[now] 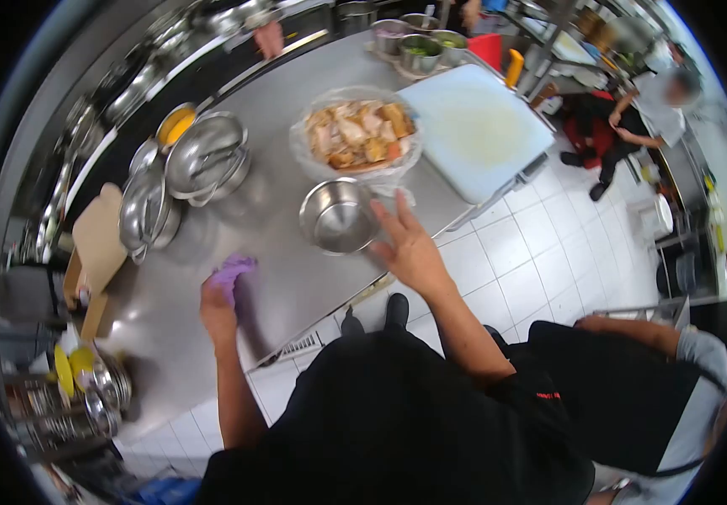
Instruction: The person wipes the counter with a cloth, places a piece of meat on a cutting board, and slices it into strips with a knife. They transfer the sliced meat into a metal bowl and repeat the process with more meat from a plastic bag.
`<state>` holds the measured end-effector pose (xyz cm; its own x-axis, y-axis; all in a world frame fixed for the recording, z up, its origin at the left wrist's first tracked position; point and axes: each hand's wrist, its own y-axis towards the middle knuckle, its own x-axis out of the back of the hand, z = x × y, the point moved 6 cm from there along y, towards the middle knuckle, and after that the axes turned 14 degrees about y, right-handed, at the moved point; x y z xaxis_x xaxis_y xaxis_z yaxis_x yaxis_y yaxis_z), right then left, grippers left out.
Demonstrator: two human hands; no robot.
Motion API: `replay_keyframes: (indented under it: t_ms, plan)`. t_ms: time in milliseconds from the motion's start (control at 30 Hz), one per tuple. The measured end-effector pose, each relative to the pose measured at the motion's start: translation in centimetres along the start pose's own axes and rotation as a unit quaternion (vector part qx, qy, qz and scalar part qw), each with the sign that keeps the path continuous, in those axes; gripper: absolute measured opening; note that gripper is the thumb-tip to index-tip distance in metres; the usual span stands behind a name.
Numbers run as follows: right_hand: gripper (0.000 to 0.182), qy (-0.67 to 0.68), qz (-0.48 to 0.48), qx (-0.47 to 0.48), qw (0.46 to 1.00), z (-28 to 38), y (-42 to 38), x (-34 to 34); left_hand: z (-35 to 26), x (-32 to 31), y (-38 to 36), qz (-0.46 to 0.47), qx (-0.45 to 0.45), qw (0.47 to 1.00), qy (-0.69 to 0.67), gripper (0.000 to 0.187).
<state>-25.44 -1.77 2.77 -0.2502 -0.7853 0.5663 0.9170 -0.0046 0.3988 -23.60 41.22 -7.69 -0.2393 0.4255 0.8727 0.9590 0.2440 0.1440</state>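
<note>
My left hand [218,305] is closed around a crumpled purple cloth [234,271], held low over the steel table [275,290]. An empty round steel bowl [338,220] stands on the table in front of me. My right hand [412,248] is at the bowl's right side, fingers apart, fingertips right at the rim. Just behind the bowl, a clear plastic bag [300,139] lies open around chopped pieces of browned, cooked-looking meat [363,135].
A white cutting board [477,126] lies right of the bag. Steel mixing bowls [203,156] and a cardboard box [98,227] stand at left. Metal containers with chopped greens [420,55] are at the back. A person in a black apron [607,387] stands close at my right; another sits farther off.
</note>
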Motion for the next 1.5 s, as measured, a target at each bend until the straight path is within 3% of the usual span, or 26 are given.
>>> replay_keyframes:
  t_ms: [67,100,200,300,367,400,467,600,633,667,700,733,767,800,833,867,900,967,1033,1167,1200,1267,1300,1367,1433,1500]
  plan:
    - [0.078,0.038,0.044,0.061,0.996,3.2,0.8,0.4,-1.3,1.2,0.5,0.029,0.089,0.956,-0.279,0.043]
    - [0.084,0.049,0.061,0.101,0.992,5.4,1.5,0.5,-2.9,2.0,0.9,0.051,0.136,0.902,-0.406,0.045]
    - [0.104,0.085,0.100,0.212,0.968,11.3,3.4,-1.5,-12.6,5.3,-1.1,0.165,0.134,0.732,-0.648,0.053]
    - [0.106,0.108,0.144,0.272,0.945,14.4,5.3,-5.2,-19.1,6.1,-4.9,0.151,0.105,0.783,-0.594,0.057]
    - [0.100,0.093,0.160,0.281,0.942,14.6,6.5,-6.4,-21.5,7.9,-4.9,0.139,-0.057,0.917,-0.369,0.051]
    - [0.095,0.105,0.267,0.214,0.934,14.6,6.9,-6.8,-22.4,8.5,-5.0,0.125,-0.134,0.953,-0.242,0.048]
    - [0.087,0.128,0.466,0.069,0.873,15.0,6.4,-6.6,-22.0,9.0,-4.9,0.157,-0.138,0.962,-0.174,0.050]
    - [0.067,0.150,0.390,0.095,0.904,13.7,5.8,-5.7,-22.4,9.9,-4.3,0.122,-0.222,0.964,-0.074,0.040]
    - [0.060,0.125,0.391,0.075,0.909,13.4,6.1,-3.0,-21.2,9.6,-3.5,0.140,-0.163,0.975,-0.052,0.042]
    - [0.053,0.100,0.392,0.056,0.913,12.2,6.3,-0.4,-19.5,9.4,-2.3,0.157,-0.103,0.982,-0.030,0.045]
    - [0.043,0.120,0.302,0.110,0.939,9.5,6.8,2.3,-17.8,9.1,-1.1,0.171,-0.044,0.984,-0.008,0.049]
    - [0.034,0.140,0.209,0.163,0.954,6.0,7.0,5.5,-17.0,9.6,-0.5,0.113,-0.084,0.987,0.080,0.055]
    - [0.023,0.200,0.140,0.150,0.958,2.1,7.5,10.2,-16.1,10.1,-0.2,0.052,-0.122,0.977,0.167,0.062]
    - [0.025,0.029,0.135,-0.018,0.990,-2.1,8.4,14.0,-15.4,10.5,-0.2,-0.009,-0.157,0.954,0.254,0.069]
    - [0.035,-0.039,0.103,-0.271,0.956,-5.0,9.3,18.9,-14.2,10.1,-0.1,0.019,-0.105,0.952,0.286,0.074]
    - [0.044,-0.044,0.035,-0.321,0.945,-9.6,10.1,22.8,-13.2,9.8,0.0,0.047,-0.053,0.946,0.317,0.079]
    - [0.047,-0.055,-0.036,-0.221,0.973,-14.9,11.0,26.4,-12.2,9.4,-0.2,0.076,0.000,0.935,0.346,0.085]
    - [0.053,-0.221,-0.021,-0.262,0.939,-21.9,13.0,31.9,-12.0,7.9,-0.3,0.021,0.000,0.958,0.284,0.075]
    - [0.065,-0.331,-0.039,-0.226,0.915,-29.9,16.1,35.3,-14.4,6.5,-0.8,-0.043,-0.002,0.974,0.221,0.069]
    - [0.084,-0.460,-0.010,-0.138,0.877,-36.6,23.6,37.9,-26.9,4.6,-1.8,-0.092,-0.054,0.981,0.160,0.054]
    - [0.087,-0.496,0.003,-0.078,0.865,-38.4,25.0,37.7,-29.6,4.0,-2.0,-0.087,-0.081,0.979,0.164,0.051]
    - [0.070,-0.557,0.136,-0.088,0.815,-40.1,26.5,36.8,-34.3,3.6,-3.2,-0.095,-0.086,0.974,0.189,0.048]
    - [0.039,-0.556,0.247,-0.179,0.773,-38.5,27.2,36.3,-35.8,3.7,-3.8,-0.101,-0.087,0.970,0.204,0.047]
    - [0.037,-0.561,0.315,-0.226,0.732,-40.9,27.9,36.1,-36.2,3.5,-5.2,-0.120,-0.030,0.977,0.173,0.045]
    - [0.035,-0.546,0.336,-0.253,0.725,-45.4,27.5,36.7,-35.4,2.9,-6.6,-0.122,0.007,0.982,0.145,0.042]
    - [0.032,-0.514,0.322,-0.241,0.758,-47.9,26.0,37.0,-34.0,2.1,-8.0,-0.128,0.041,0.984,0.120,0.040]
